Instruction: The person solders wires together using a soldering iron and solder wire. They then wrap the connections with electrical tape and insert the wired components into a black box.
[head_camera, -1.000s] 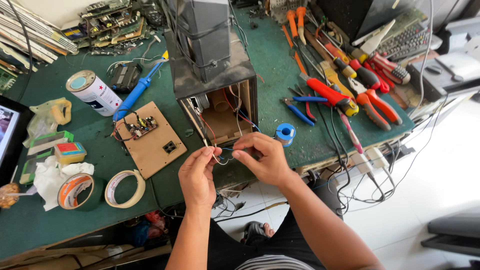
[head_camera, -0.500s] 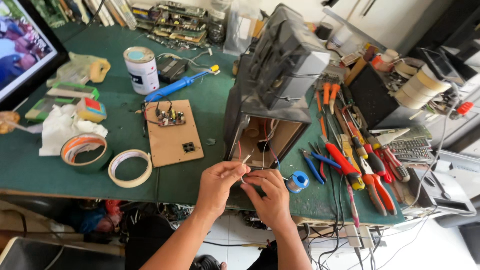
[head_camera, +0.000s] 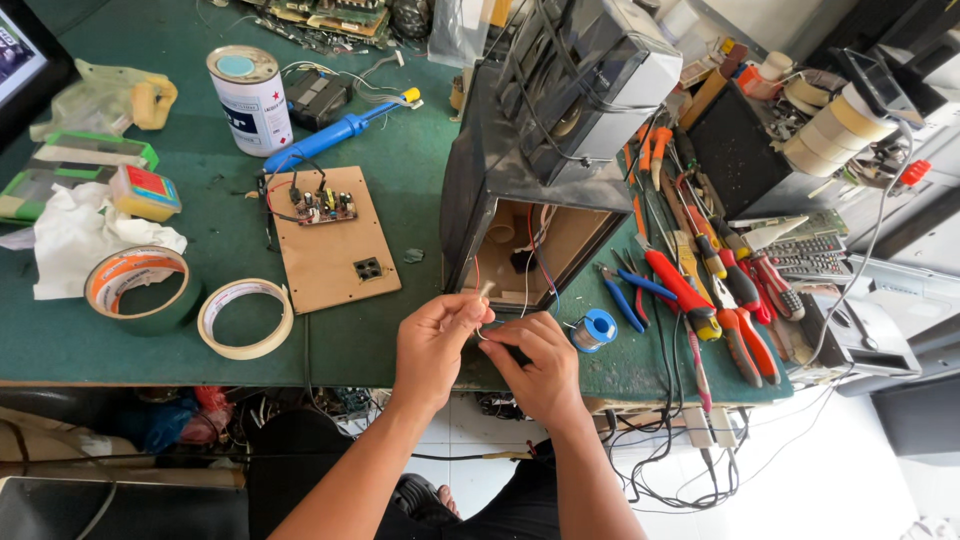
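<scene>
A green-topped workbench (head_camera: 400, 170) crowded with tools stands over a pale tiled floor, with tangled cables hanging below its front edge. Both hands meet at that edge — the left hand (head_camera: 432, 345) pinches a thin white wire (head_camera: 486, 292) between thumb and fingertips, the right hand (head_camera: 535, 365) is closed on the same wire just beside it. The wire leads into the open black speaker cabinet (head_camera: 520, 215) directly behind — a blue solder spool (head_camera: 597, 327), pliers (head_camera: 628, 295), a brown circuit board (head_camera: 325, 235) and tape rolls (head_camera: 243, 318) lie around.
</scene>
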